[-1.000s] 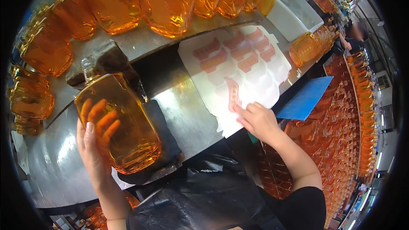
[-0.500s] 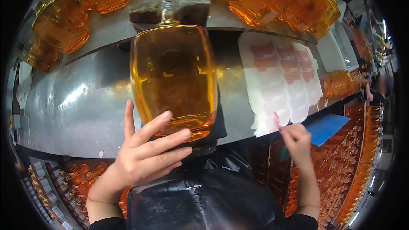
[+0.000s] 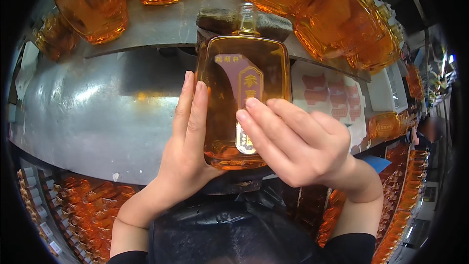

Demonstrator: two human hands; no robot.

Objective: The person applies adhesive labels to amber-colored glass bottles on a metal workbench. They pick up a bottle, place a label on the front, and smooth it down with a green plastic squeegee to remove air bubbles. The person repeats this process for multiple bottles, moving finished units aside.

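A flat glass bottle of amber liquid (image 3: 220, 129) lies in front of me with its bare neck away from me. The neck rests on a grey padded support (image 3: 217, 22). My left hand (image 3: 183, 151) holds the bottle's left side with straight fingers, its thumb hidden around the near end. On the upward face is a pinkish, gold-printed label (image 3: 250, 73), with a shiny pale lower part. My right hand (image 3: 308, 146) has its fingertips together at the label's right edge, touching it. What lies under those fingertips is hidden.
Amber bottles (image 3: 100, 7) line the raised ledge beyond the metal table (image 3: 63, 132). Right of the bottle lies a white sheet with pink labels (image 3: 359, 126), near a white tray (image 3: 386, 83) and a blue sheet (image 3: 375, 163). Another person (image 3: 427, 132) is far right.
My right hand has come from the label sheet to the bottle, and a label now shows on its face. My left hand has shifted from the near end to the left side.
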